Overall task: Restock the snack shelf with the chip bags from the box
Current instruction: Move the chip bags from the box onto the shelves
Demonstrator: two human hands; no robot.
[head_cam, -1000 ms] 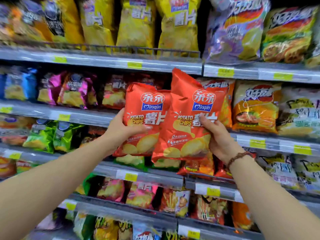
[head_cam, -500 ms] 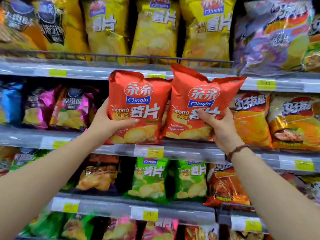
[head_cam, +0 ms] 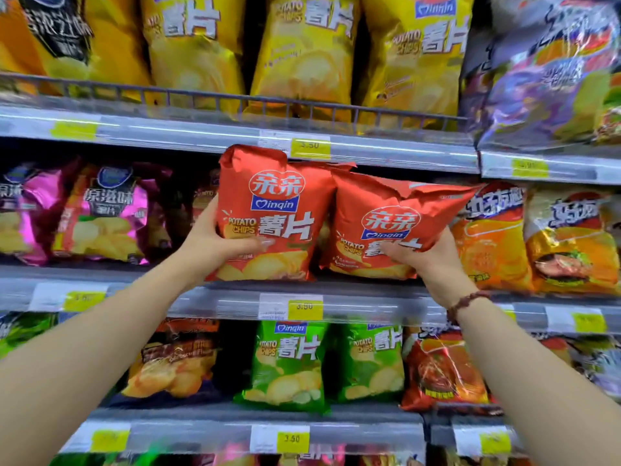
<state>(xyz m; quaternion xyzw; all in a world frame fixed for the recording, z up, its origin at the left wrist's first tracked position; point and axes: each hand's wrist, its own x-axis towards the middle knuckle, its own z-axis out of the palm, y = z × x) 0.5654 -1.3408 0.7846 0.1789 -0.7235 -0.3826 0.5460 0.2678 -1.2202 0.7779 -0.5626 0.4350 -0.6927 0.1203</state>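
Both grips clasped low, seemingly for control: left grip (head_cam: 215,243) round the upright glossy red foil chip bag (head_cam: 268,203), right grip (head_cam: 426,257) round the tilted twin bag (head_cam: 389,203).

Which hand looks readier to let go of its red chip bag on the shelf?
Probably the left hand: the left red bag stands upright over the shelf, while the right hand holds the right red bag tilted.

you see yellow chip bags (head_cam: 302,62) up top, pink bags (head_cam: 100,213) at left, green bags (head_cam: 289,364) below, yellow price tags (head_cam: 305,307) between rows.
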